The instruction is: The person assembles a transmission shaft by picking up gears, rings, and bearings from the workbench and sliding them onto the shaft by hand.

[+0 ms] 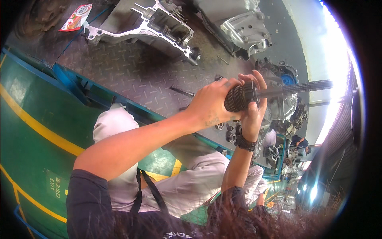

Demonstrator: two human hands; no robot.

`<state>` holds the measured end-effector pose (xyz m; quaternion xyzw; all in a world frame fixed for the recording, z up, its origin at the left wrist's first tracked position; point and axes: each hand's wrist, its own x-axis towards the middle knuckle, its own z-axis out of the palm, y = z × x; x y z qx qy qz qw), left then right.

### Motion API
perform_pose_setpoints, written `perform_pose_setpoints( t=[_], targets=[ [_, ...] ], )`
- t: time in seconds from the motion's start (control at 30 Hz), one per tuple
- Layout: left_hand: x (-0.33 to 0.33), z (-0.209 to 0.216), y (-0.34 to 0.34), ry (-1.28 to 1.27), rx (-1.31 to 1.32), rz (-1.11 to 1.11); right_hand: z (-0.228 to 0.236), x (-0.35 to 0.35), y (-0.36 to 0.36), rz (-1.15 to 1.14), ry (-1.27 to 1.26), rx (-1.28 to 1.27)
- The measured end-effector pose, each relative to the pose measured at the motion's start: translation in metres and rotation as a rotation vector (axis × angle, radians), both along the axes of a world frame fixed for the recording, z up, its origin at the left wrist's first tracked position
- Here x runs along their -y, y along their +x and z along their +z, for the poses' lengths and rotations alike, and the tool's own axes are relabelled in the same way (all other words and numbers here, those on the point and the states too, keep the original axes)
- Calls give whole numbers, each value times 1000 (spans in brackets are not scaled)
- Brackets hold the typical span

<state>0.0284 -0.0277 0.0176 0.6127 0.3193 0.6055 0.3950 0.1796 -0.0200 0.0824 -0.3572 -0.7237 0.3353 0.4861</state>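
Note:
Both of my hands are on a dark steel gear shaft, raised over the near side of the workbench. Its long splined end points to the right, and a cluster of toothed gears sits at its left end. My left hand is wrapped round the left side of the gears. My right hand, with a dark beaded bracelet at the wrist, grips the gears' right side, its thumb below and fingers above. Part of the cluster is hidden by my fingers.
An open silver gearbox housing with gears inside lies on the patterned steel bench top. Behind stands another metal casing; a red-and-white packet lies far left. More transmission parts are at right. A person is in the distance.

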Motion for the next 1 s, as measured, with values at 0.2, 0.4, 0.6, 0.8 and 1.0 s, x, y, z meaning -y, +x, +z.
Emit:
perform_pose_setpoints(
  t=[0.2,0.4,0.6,0.8,1.0],
  targets=[
    [-3,3,-1,20,-17,-18,3,-2,12,12,-50,56],
    [-2,2,-3,60,-47,35,6,-3,7,71,-39,110],
    [-3,4,-2,71,-67,20,24,-7,5,-2,75,99],
    [0,5,1,73,-78,73,117,-25,19,2,236,-59],
    [0,9,-1,38,-109,52,233,-28,10,-436,646,-109]
  ],
)
